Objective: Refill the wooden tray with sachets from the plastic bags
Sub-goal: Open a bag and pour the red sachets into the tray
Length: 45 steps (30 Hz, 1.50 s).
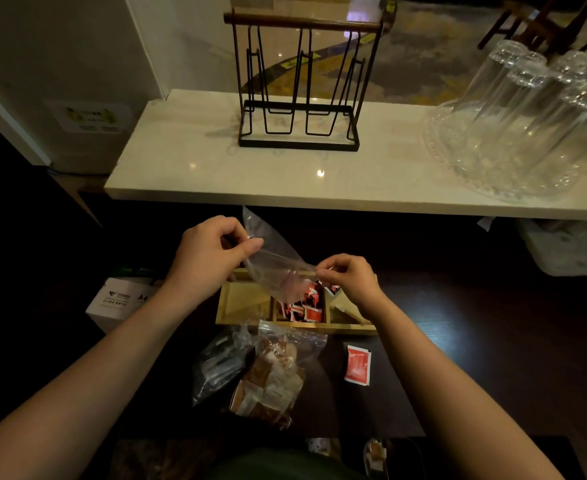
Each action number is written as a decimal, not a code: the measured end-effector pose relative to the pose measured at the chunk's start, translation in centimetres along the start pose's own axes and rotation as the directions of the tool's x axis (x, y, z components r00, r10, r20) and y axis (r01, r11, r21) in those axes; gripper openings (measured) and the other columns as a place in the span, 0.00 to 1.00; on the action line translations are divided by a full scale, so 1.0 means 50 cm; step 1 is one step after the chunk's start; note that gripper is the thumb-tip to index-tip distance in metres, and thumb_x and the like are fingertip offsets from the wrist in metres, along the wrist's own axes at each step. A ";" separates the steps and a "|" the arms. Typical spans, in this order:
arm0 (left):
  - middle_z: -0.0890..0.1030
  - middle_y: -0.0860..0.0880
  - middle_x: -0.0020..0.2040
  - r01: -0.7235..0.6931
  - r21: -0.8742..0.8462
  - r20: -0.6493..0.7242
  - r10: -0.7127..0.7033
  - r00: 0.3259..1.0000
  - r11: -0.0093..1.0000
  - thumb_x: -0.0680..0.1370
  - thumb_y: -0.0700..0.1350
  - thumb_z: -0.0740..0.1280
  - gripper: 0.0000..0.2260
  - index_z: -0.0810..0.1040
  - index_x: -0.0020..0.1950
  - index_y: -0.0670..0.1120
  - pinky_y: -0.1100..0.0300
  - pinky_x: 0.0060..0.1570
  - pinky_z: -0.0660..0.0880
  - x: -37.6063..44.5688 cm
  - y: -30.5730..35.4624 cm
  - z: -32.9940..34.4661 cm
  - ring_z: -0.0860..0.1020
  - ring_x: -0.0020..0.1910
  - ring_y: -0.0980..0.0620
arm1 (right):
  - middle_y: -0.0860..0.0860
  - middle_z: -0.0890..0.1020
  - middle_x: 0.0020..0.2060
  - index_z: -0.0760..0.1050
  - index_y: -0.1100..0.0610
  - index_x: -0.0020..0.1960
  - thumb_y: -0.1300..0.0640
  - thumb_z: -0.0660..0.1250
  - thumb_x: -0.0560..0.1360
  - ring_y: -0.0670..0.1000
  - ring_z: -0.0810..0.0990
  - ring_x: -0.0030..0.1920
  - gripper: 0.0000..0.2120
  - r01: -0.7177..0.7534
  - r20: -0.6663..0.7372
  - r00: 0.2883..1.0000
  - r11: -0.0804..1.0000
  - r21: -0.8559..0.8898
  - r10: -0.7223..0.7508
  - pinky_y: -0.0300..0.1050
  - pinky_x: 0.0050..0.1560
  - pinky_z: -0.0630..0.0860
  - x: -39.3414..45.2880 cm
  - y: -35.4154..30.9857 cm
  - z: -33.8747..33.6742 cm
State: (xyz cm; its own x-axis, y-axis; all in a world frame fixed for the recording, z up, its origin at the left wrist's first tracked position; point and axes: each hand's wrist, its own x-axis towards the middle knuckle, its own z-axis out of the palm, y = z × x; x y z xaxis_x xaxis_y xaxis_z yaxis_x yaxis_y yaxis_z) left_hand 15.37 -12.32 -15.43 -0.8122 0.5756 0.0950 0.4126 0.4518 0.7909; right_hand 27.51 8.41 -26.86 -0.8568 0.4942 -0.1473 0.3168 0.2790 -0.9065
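Note:
Both hands hold a clear plastic bag (271,258) above the wooden tray (242,301). My left hand (209,254) pinches its upper edge, and my right hand (349,277) pinches the lower right corner. The bag hangs tilted and looks almost empty. Red sachets (302,306) fill the tray's middle compartment; the left compartment is bare, and the right one is partly hidden by my right hand. In front of the tray lie a bag of brown and white sachets (271,379) and a bag of dark sachets (217,363). One red sachet (358,364) lies loose on the dark table.
A white marble shelf (216,168) runs above the table, bearing a black wire rack (299,84) and upturned glasses (527,112) on a clear tray. A white A4 paper box (120,299) sits left of the tray. A white container (569,251) sits at the right.

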 end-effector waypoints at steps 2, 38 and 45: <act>0.78 0.48 0.33 -0.029 0.029 0.001 0.029 1.000 0.999 0.73 0.48 0.71 0.10 0.76 0.36 0.44 0.63 0.25 0.74 0.007 0.016 0.003 0.77 0.28 0.52 | 0.49 0.82 0.41 0.81 0.55 0.44 0.61 0.70 0.73 0.46 0.82 0.41 0.03 -0.002 -0.022 1.000 1.000 0.007 0.002 0.39 0.42 0.80 0.001 0.003 -0.011; 0.76 0.51 0.37 -0.082 0.099 -0.096 0.092 0.991 0.992 0.74 0.47 0.69 0.08 0.75 0.37 0.46 0.48 0.34 0.78 0.011 -0.018 0.025 0.77 0.34 0.51 | 0.46 0.80 0.34 0.78 0.52 0.40 0.64 0.71 0.72 0.41 0.77 0.35 0.08 0.120 -0.311 0.944 0.993 0.016 -0.109 0.34 0.38 0.73 -0.055 0.031 -0.053; 0.79 0.52 0.55 -0.119 0.366 0.299 0.004 0.954 0.923 0.78 0.48 0.64 0.09 0.77 0.57 0.49 0.63 0.49 0.71 -0.056 -0.114 0.160 0.76 0.53 0.55 | 0.51 0.79 0.38 0.76 0.56 0.44 0.64 0.67 0.73 0.48 0.78 0.39 0.04 -0.047 -0.721 0.688 0.987 -0.153 -0.079 0.48 0.44 0.75 -0.092 0.085 -0.168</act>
State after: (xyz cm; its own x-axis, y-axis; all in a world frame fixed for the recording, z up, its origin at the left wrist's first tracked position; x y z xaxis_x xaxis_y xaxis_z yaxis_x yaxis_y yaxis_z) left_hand 18.57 -11.06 -25.05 -0.6501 0.7549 -0.0867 0.6280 0.5980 0.4980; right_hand 36.23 14.23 -26.71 -0.3214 0.9118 0.2554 0.4157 0.3782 -0.8271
